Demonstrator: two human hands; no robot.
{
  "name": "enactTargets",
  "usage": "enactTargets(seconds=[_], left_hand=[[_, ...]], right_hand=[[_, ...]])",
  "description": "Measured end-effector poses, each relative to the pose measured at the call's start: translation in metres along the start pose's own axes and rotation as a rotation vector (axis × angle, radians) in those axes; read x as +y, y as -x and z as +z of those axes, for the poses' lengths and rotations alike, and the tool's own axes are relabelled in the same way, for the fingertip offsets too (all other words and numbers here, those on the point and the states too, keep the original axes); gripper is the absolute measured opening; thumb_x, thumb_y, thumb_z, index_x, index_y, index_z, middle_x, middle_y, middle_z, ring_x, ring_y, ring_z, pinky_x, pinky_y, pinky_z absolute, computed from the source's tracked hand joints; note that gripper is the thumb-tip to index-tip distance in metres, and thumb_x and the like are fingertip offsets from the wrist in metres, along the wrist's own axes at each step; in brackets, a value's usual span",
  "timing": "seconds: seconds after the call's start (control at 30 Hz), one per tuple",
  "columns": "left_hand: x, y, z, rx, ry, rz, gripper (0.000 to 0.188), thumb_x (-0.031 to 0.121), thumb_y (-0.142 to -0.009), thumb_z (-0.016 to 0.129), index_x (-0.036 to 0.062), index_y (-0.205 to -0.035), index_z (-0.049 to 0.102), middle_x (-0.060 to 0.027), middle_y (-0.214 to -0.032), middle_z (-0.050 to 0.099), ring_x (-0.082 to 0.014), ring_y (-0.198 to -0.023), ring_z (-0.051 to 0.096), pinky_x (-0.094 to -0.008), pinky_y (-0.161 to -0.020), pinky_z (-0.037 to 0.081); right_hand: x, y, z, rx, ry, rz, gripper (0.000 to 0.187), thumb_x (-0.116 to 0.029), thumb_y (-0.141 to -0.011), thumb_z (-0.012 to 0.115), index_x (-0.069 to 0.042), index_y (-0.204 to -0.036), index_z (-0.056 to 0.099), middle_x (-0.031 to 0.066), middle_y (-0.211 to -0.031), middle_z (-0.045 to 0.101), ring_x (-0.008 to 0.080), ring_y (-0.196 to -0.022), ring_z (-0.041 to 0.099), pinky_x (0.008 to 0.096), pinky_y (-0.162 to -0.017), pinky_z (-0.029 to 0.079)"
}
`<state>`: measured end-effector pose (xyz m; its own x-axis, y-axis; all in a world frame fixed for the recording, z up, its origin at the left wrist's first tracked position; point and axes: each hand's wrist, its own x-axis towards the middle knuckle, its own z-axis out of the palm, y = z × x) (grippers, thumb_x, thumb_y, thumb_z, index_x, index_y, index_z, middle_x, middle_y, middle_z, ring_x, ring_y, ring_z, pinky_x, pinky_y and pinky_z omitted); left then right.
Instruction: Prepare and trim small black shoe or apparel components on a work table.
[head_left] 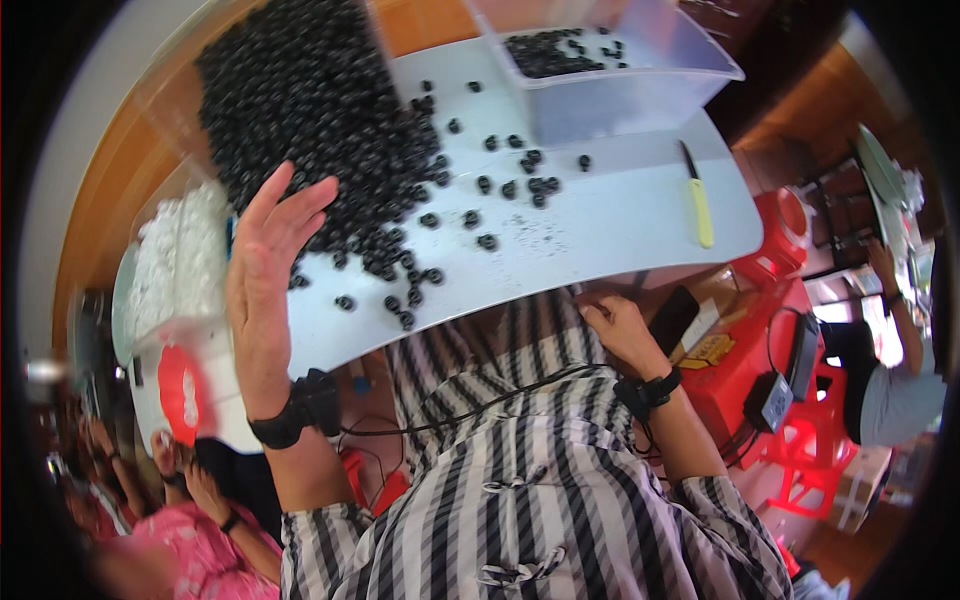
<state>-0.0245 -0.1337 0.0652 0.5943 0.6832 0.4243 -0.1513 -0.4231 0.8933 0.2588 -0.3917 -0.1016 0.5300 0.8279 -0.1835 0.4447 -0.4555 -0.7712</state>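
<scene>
My left hand (262, 265) is raised at the near left of the white table, palm turned inward, its fingers stretched out and holding nothing. Just beyond its fingertips lies a large heap of small, glossy black round pieces (310, 110), spilling from a clear plastic bin tipped toward me. Several loose black pieces (487, 242) are scattered over the white table (620, 220). Low by my lap, beside the table's near edge, my right hand (627, 335) has its fingers curled in next to the striped cloth; whatever they hold, if anything, is hidden.
A clear plastic bin (640, 95) with some black pieces stands at the far right. A knife with a yellow handle (699, 212) lies at the right. White items (180, 255) fill a container on the left, near a red oval piece (180, 392). Red stools (805, 465) and other people are around.
</scene>
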Motion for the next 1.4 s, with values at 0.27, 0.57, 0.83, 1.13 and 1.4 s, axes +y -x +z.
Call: enactTargets(seconds=[0.27,0.57,0.83,1.13,1.4], left_hand=[[0.011,0.060,-0.016,0.188,-0.088,-0.144,0.051,0.036,-0.103,0.049,-0.0017,-0.137,0.050,-0.0165,-0.116,0.067,-0.0195,-0.103,0.063,-0.0313,-0.090,0.048],[-0.005,0.097,-0.005,-0.088,0.095,-0.678,0.015,0.005,-0.092,0.065,-0.0023,-0.105,0.069,-0.0066,-0.088,0.069,-0.0077,-0.073,0.059,-0.0217,-0.068,0.048],[-0.023,0.073,0.010,-0.208,-0.049,-0.546,0.016,0.005,-0.091,0.067,-0.0030,-0.105,0.068,-0.0068,-0.093,0.068,-0.0106,-0.082,0.063,-0.0242,-0.075,0.051],[-0.035,0.067,-0.026,-0.048,0.126,-0.607,0.018,0.011,-0.093,0.067,0.0002,-0.107,0.068,-0.0051,-0.090,0.069,-0.0102,-0.079,0.065,-0.0219,-0.069,0.049],[-0.043,0.045,-0.033,-0.116,0.170,-0.584,0.020,0.011,-0.094,0.066,-0.0014,-0.110,0.068,-0.0064,-0.091,0.069,-0.0118,-0.080,0.064,-0.0257,-0.074,0.051]], right_hand=[[-0.025,-0.037,0.016,-0.366,-0.276,-0.014,0.036,-0.011,-0.087,0.058,0.003,-0.120,0.062,0.0130,-0.103,0.070,0.0189,-0.089,0.064,0.0345,-0.081,0.052],[0.014,-0.056,0.044,-0.387,-0.287,0.066,0.042,-0.014,-0.089,0.067,0.004,-0.126,0.056,0.0142,-0.122,0.064,0.0226,-0.107,0.061,0.0343,-0.094,0.049],[0.085,-0.081,0.074,-0.419,0.002,-0.191,0.035,-0.018,-0.088,0.061,-0.005,-0.121,0.063,0.0171,-0.119,0.065,0.0296,-0.114,0.061,0.0414,-0.098,0.048],[0.038,-0.097,0.082,-0.047,0.799,-0.860,0.029,-0.022,-0.089,0.056,-0.007,-0.112,0.067,0.0177,-0.112,0.067,0.0368,-0.103,0.063,0.0464,-0.093,0.049],[0.047,-0.086,0.089,-0.160,0.538,-0.610,0.031,-0.026,-0.089,0.058,-0.008,-0.114,0.066,0.0183,-0.117,0.065,0.0362,-0.113,0.058,0.0477,-0.100,0.044]])
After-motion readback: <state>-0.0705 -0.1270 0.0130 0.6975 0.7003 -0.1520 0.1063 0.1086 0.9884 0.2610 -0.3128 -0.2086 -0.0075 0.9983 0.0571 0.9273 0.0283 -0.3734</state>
